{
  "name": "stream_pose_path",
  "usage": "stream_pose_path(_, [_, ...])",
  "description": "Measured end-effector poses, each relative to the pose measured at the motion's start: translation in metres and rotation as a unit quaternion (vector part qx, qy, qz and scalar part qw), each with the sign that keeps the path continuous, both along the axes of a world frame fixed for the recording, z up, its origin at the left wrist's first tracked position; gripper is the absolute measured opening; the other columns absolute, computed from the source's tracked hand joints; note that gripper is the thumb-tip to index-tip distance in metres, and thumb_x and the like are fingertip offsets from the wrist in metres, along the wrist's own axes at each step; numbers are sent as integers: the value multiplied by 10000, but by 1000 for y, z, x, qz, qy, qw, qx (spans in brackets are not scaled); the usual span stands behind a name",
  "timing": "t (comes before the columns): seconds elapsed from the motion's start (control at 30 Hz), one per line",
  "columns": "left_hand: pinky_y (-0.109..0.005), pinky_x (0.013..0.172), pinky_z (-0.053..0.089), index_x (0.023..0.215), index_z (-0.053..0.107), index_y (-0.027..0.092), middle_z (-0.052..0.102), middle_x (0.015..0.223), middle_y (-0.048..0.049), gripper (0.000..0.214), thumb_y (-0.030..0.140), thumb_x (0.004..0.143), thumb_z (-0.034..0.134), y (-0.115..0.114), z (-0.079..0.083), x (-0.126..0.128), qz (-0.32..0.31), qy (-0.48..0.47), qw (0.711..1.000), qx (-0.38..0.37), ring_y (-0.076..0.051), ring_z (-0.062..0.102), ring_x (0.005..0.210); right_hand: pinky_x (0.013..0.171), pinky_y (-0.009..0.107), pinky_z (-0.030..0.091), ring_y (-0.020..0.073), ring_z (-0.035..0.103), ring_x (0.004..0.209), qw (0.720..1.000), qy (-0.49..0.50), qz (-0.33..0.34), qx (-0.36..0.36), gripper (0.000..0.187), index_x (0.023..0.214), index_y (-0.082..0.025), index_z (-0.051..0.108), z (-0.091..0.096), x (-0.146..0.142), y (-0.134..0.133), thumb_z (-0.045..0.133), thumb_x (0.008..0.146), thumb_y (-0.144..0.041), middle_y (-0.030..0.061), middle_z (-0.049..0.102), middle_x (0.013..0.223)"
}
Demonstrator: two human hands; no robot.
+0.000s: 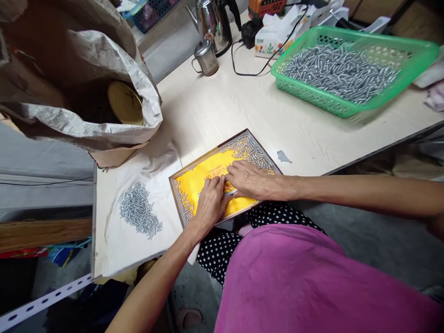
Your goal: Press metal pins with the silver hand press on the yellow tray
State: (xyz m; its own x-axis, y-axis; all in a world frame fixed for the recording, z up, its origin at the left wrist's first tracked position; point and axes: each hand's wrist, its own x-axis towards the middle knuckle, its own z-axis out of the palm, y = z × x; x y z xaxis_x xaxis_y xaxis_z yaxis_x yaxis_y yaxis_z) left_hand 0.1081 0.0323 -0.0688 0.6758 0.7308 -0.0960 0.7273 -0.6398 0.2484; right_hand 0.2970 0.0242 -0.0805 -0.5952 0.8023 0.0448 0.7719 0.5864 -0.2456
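A shallow tray (194,178) with a yellow printed bottom lies at the table's near edge, above the lap. Small silvery metal pins (248,148) gather along its far right side, with more at the left end. Over the tray's middle, my left hand (211,199) and my right hand (248,178) meet with fingers bent and drawn together. Between them shows a narrow pale strip, partly hidden by the fingers; I cannot make out what it is. To the left, a pile of similar metal pins (138,210) rests on a white cloth (116,247).
A green basket (312,95) full of metal pins stands back right. A large open sack (121,132) is at the left. Farther back are a lidded metal cup (207,60), a kettle (215,27), a tissue box (272,37) and a black cable (249,74).
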Motion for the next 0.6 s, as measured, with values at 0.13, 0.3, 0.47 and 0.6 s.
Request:
stream_pose_path(0.13, [-399,862,517,1127,637,193,664,1031,-87,207,307,972,561,-5,2,-6,4,-33,999,-6,-249,563,951,808,374,399,249,542,961,999,15,1,-31,159,1022,-108,657,-7,-5,-2,526,979,-187,132,646,993])
stream_pose_path(0.3, [-366,805,517,1010,674,188,675,911,-75,213,302,1008,493,-8,1,-6,12,-30,999,-3,-235,565,892,788,342,420,211,576,901,998,36,31,-39,157,991,-128,671,-13,-9,1,515,974,-134,99,670,927])
stream_pose_path(0.47, [-421,897,542,1200,632,172,676,1128,-114,292,339,965,586,-10,-8,-13,12,-54,998,31,-255,583,1009,828,360,401,260,547,989,999,2,30,-34,336,1073,-93,672,-1,0,7,621,952,-403,153,660,1035])
stream_pose_path(0.6, [-507,1020,504,1155,663,213,578,1377,-128,227,309,962,591,-19,-12,-20,0,-86,993,81,-286,520,1247,855,378,354,264,522,976,999,-4,46,-9,423,1072,-138,679,-1,11,21,557,963,-528,134,664,1041])
